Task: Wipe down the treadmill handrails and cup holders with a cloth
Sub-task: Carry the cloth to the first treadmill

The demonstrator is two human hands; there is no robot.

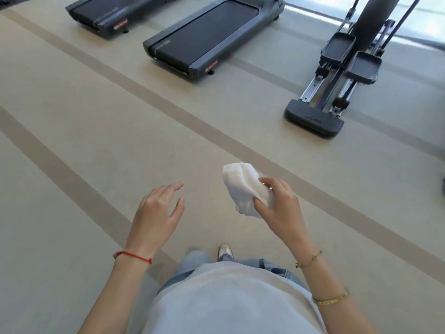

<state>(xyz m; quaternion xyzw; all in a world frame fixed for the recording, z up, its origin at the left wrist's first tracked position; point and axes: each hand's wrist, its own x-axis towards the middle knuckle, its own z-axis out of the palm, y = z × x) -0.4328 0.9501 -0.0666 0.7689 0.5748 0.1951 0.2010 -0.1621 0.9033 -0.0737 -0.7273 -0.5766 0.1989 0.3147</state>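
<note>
Beige floor (72, 97) pretty much everywhere, smooth and matte, with darker tan stripes (60, 174) running diagonally from the upper left down toward the lower right. Top left of the frame there's the tail end of one treadmill (96, 13), dark belt and grey frame, and just right of it a second treadmill (207, 37) with a small red label on its rear corner. Only the decks show, so the handrails and cup holders are out of view.

Lower centre, the left hand (156, 210) hangs in the air with fingers spread and loose, holding nothing; there's a red string bracelet (132, 256) on that wrist. Just right of it is the white cloth (245, 189), bunched up and pinched between thumb and fingers of the right hand (279, 208), well short of the treadmills. Gold bracelets (330, 300) on that arm.

Below, a light shirt, jeans and one shoe (225, 253) poking out. Upper right, an elliptical trainer (337, 80) with two foot pedals, and bright light behind it in the corner.
</note>
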